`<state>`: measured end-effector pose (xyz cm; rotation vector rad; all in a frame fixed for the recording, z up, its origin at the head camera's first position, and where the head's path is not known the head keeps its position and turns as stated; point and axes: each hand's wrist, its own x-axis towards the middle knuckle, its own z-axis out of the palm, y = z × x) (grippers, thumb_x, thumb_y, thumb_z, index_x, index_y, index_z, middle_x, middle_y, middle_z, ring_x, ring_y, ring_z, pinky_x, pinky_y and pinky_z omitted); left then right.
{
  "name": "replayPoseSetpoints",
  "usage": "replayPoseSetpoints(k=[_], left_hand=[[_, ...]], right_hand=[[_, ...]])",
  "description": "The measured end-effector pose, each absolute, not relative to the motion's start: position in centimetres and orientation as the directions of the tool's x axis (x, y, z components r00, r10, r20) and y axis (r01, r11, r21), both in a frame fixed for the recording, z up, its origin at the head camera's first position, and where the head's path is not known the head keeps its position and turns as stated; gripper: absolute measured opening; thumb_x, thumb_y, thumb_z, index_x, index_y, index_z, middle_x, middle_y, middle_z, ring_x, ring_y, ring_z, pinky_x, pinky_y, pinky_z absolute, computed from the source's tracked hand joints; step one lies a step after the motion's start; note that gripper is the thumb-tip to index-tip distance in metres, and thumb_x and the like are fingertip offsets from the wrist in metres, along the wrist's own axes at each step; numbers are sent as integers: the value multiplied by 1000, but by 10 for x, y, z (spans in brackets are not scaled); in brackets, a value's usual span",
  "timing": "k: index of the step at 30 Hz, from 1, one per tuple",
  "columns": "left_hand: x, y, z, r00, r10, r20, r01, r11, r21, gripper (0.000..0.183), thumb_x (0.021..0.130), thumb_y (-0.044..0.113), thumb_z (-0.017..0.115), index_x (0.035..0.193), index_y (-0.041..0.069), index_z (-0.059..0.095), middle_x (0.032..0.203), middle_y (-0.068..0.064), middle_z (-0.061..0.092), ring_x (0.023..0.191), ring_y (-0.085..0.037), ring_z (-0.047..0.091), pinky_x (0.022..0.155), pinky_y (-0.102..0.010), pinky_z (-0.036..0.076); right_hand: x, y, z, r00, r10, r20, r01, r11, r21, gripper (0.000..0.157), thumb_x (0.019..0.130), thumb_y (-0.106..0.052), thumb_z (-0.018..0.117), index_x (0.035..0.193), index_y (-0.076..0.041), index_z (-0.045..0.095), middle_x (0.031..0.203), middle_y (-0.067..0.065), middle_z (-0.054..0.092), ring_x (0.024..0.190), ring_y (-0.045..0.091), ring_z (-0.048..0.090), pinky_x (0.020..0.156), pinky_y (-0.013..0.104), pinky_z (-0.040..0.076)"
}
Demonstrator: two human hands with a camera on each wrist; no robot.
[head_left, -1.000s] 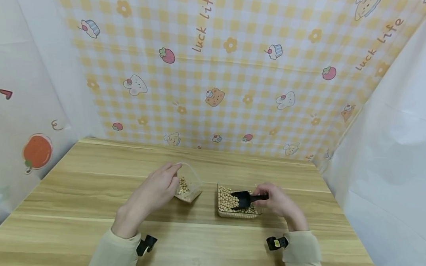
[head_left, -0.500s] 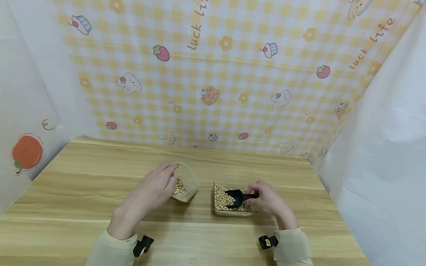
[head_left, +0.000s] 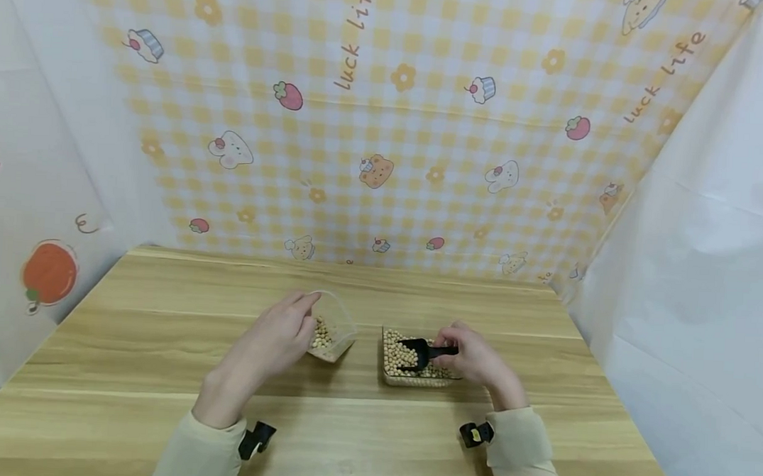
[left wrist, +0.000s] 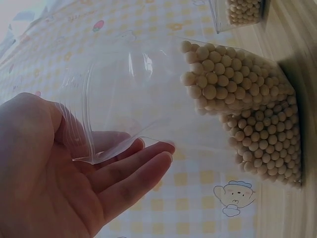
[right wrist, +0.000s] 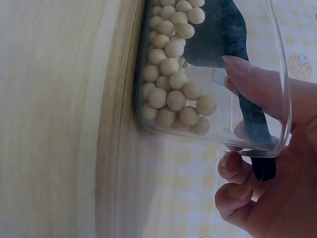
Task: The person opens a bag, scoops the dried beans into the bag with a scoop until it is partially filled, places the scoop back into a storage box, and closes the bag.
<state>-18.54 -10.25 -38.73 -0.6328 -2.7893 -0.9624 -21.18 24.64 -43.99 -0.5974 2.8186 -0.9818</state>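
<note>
My left hand (head_left: 281, 336) pinches the rim of a clear plastic bag (left wrist: 133, 94), its mouth open. Round beige beans (left wrist: 262, 131) fill the lower part of the bag, which stands on the table. To the right sits a clear rectangular container (head_left: 416, 382) of similar beans (head_left: 397, 349). A small black scoop (head_left: 420, 353) lies among them, blade pointing left and partly sunk in. My right hand (head_left: 472, 352) grips the scoop's handle between thumb and fingers, over the container's right side. In the right wrist view the handle (right wrist: 255, 121) shows through the clear wall.
Both things rest on a wood-grain table (head_left: 347, 435), with a gap between them. A yellow checked cloth (head_left: 424, 140) hangs behind, and white sheets (head_left: 706, 280) close off the sides. A black camera mount sits at each wrist.
The right hand and scoop have shifted a little left within the container, the blade pushing among the beans. The left hand and bag hold still; the head view has turned slightly.
</note>
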Motion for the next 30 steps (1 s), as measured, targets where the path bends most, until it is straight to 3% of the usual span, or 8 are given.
replayPoseSetpoints(k=[7,15,24,30], left_hand=[[-185,-104,-387,-908,341,244,420,717,556,46,98,9,36,139,-10,46,122,-15,57,89,-21,52,87,-43,47],[-185,-102,-387,-906,348,241,423,711,562,47,99,10,36,140,-9,46,123,-15,57,90,-21,52,86,-42,47],[-185,-102,-387,-897,346,274,441,710,549,45,99,10,36,138,-9,48,125,-16,57,91,-21,53,87,-42,48],[-185,-102,-388,-897,343,280,442,716,540,45,98,10,37,137,-9,49,124,-16,58,96,-22,56,92,-44,48]], right_hand=[[-215,247,-443,-905,-420,60,-359,681,-638,18,80,-5,77,84,-15,62,83,-1,52,80,18,49,73,37,42],[-217,260,-452,-900,-436,12,-256,505,-824,12,84,-4,73,91,-7,63,91,8,60,87,24,53,76,35,45],[-220,267,-454,-881,-467,68,-311,466,-828,14,84,-5,74,93,-3,62,101,17,56,100,35,49,86,45,40],[-219,272,-455,-872,-482,84,-332,456,-825,15,85,-10,74,94,-7,63,101,11,55,100,28,49,89,43,38]])
